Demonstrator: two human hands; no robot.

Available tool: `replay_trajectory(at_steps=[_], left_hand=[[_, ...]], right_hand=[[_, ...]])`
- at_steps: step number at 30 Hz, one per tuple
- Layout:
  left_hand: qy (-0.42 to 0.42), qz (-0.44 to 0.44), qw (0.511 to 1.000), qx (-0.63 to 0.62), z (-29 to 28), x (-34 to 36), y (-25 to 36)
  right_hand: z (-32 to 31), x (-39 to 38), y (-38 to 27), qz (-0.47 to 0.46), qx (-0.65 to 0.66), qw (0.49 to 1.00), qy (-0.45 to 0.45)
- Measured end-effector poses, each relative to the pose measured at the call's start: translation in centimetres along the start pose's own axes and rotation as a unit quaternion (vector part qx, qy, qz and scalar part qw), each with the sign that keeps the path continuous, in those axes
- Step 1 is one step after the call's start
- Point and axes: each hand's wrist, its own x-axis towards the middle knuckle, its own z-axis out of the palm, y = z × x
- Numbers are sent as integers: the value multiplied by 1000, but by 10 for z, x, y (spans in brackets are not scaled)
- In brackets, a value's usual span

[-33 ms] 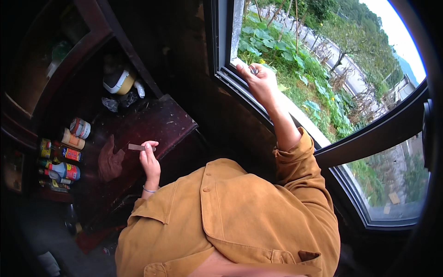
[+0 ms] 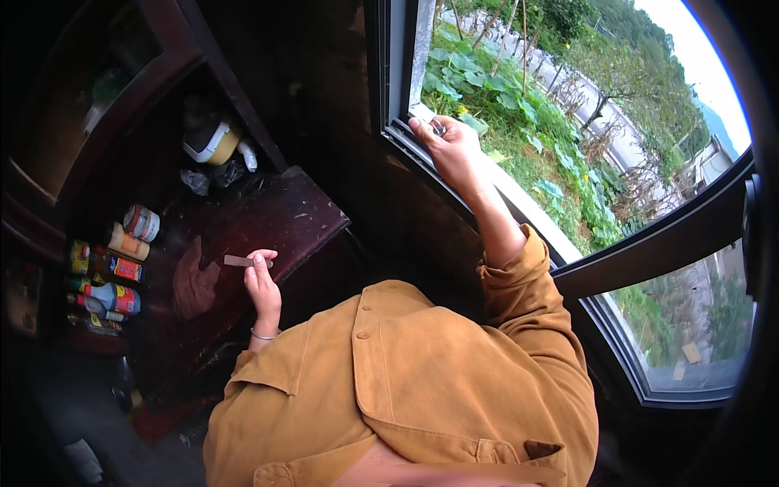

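My left hand [image 2: 262, 290], with a thin bracelet at the wrist, pinches one end of a flat grey-brown strip [image 2: 238, 260] over the dark red table. The strip's exact kind is unclear. A crumpled reddish-brown cloth [image 2: 195, 280] lies just left of it. Up at the window, my right hand [image 2: 454, 154] is closed on a small shiny metal thing [image 2: 438, 127] beside the frame's lower sill [image 2: 515, 197]. The fingers cover most of that metal thing, so I cannot tell its kind.
Several bottles and jars [image 2: 126, 268] stand at the table's left side. At the back of the dark red table [image 2: 300, 213] are a white-and-yellow tub [image 2: 214, 144] and crumpled plastic bags [image 2: 213, 176]. An opened window sash [image 2: 673, 325] juts in at the right.
My right hand has shifted slightly left along the window sill with the small metal thing in it. The left hand and its strip have hardly moved.
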Motion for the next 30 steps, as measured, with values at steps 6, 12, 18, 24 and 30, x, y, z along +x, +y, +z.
replay_trajectory(at_steps=[6, 12, 18, 24, 30], left_hand=[[39, -22, 999, 16, -16, -7, -5], [57, -33, 998, 8, -23, -10, -13], [82, -27, 996, 5, -32, -10, -21], [60, -38, 997, -1, -24, -2, -23], [1, -11, 1000, -9, 1, 7, -12]], right_hand=[[34, 11, -5, -46, -38, 998, 2], [87, 47, -4, -134, 34, 988, 73], [94, 40, -18, -327, 91, 932, 130], [5, 11, -42, -199, 168, 955, 144], [-81, -13, -23, -19, 192, 978, 82]])
